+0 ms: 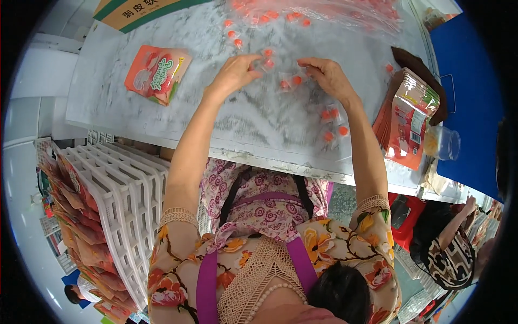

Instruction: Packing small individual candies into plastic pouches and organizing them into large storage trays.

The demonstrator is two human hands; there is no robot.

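Observation:
Small red-orange candies in clear wrappers lie scattered on a grey-white worktable [162, 121]. My left hand [236, 75] is over the table, fingers stretched and thumb apart. Its fingertips reach the edge of a wrapped candy pair [268, 58]; whether they touch it I cannot tell. Across from it, my right hand [328, 80] hovers with fingers bent and thumb apart, nothing visible between them. Just below its fingertips lie more wrapped candies [291, 82]. Several others [334, 124] rest beside my right forearm. A filled-looking red and pink pouch [158, 74] lies flat to the left.
A large clear bag of candies [324, 12] lies at the far edge. Stacked flat pouches [407, 119] and a clear plastic jar [447, 143] are on the right, near a blue bin [469, 97]. White crates [124, 189] stand lower left. A person [445, 243] sits lower right.

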